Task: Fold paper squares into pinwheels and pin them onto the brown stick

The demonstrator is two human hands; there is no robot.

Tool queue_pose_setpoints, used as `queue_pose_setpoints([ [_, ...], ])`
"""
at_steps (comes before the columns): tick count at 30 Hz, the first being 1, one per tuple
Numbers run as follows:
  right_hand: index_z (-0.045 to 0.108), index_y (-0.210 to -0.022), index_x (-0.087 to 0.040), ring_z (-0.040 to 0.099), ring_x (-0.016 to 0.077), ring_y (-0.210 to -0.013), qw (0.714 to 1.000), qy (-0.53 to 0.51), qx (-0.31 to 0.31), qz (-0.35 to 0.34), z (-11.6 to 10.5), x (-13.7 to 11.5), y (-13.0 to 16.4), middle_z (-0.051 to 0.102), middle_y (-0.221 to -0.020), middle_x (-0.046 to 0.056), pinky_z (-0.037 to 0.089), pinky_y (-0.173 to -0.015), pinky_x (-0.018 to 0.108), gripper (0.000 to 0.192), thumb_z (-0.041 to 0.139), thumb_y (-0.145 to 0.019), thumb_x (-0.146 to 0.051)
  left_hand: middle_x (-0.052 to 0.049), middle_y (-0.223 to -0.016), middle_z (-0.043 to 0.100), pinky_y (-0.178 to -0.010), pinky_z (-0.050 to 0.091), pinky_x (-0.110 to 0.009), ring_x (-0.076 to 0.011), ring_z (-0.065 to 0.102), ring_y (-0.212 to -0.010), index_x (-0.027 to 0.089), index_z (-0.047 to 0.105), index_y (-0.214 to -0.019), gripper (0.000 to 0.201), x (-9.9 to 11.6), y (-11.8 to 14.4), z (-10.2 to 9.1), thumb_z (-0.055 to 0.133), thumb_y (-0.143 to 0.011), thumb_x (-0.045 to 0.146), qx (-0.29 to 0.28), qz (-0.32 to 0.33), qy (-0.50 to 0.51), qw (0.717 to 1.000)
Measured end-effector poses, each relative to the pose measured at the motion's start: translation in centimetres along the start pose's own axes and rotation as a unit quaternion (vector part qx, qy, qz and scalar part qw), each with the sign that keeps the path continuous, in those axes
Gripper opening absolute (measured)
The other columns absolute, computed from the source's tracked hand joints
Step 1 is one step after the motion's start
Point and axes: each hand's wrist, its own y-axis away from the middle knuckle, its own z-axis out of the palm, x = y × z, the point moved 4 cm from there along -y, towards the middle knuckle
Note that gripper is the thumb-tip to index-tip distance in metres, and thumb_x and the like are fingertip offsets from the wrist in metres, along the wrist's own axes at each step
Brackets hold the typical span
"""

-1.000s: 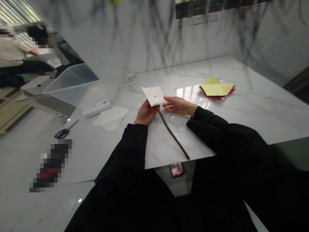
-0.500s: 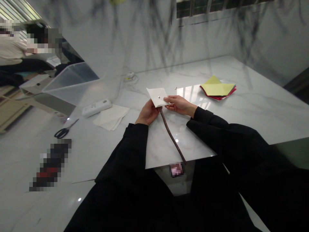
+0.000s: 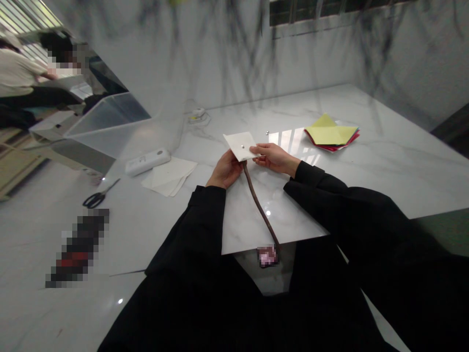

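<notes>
While the paper [image 3: 236, 139] sits raised above the table [image 3: 388, 161], at the upper end of the stick [image 3: 258, 198], support both parts together. The left hand [image 3: 224, 170] is closed on the stick just below the paper; the right hand [image 3: 274, 158] pinches the paper's right corner, thumb on top. For good control, hold the stick firmly with the left hand and use only light pressure with the right, so that the corner does not crease. Turn or level the paper gently; a sideways pull would probably strain it around the stud [image 3: 242, 146].

Note the following limits. The paper covers its joint with the stick, so whether the stud passes into the wood cannot be told. The left fingertips are largely concealed. The stick's lower end reaches past the table edge and merges with a pixelated pink patch [image 3: 267, 256]. A shiny bead [image 3: 267, 132] beyond the right hand is too small to identify. At left, near the scissors [image 3: 95, 199], a dark object [image 3: 78, 247] is pixelated and unreadable.
</notes>
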Motion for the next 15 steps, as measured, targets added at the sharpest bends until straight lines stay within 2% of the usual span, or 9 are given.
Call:
queue_pose_setpoints([
  [5,0.067,-0.091,-0.014,0.065,0.0056,-0.065,1.0,0.005,0.005,0.002,-0.2,-0.2,-0.1,0.072,-0.087,0.003,0.057,-0.061,0.013,0.007,0.072,-0.096,-0.016,-0.006,-0.103,0.078,-0.08,0.058,-0.027,-0.0166,0.073,-0.089,0.019,0.071,-0.121,0.027,-0.1,-0.3,-0.1,0.069,-0.094,0.025,-0.005,0.009,-0.005,1.0],
  [9,0.066,-0.091,-0.015,0.064,0.0055,-0.064,1.0,0.007,0.025,-0.009,-0.6,-0.7,-0.1,0.071,-0.086,0.003,0.057,-0.061,0.013,0.008,0.072,-0.096,-0.017,-0.005,-0.097,0.078,-0.073,0.058,-0.024,-0.015,0.071,-0.082,0.019,0.073,-0.109,0.02,0.0,-1.0,-0.7,0.073,-0.09,0.025,-0.004,0.028,-0.024,0.999],
  [11,0.066,-0.089,-0.016,0.064,0.0058,-0.064,0.999,0.011,0.037,-0.02,-0.8,-1.1,-0.2,0.07,-0.086,0.003,0.057,-0.06,0.014,0.009,0.073,-0.095,-0.018,-0.005,-0.09,0.077,-0.071,0.057,-0.023,-0.0135,0.07,-0.077,0.018,0.073,-0.1,0.017,0.1,-1.4,-1.3,0.077,-0.085,0.023,0.018,0.051,-0.046,0.997],
  [15,0.064,-0.086,-0.017,0.063,0.0067,-0.063,0.997,0.026,0.06,-0.043,-1.5,-1.3,-0.5,0.067,-0.082,0.002,0.055,-0.057,0.014,0.014,0.076,-0.093,-0.02,-0.004,-0.079,0.075,-0.076,0.057,-0.026,-0.0136,0.068,-0.073,0.016,0.072,-0.091,0.026,0.4,-1.9,-2.8,0.087,-0.071,0.021,0.09,0.114,-0.125,0.981],
])
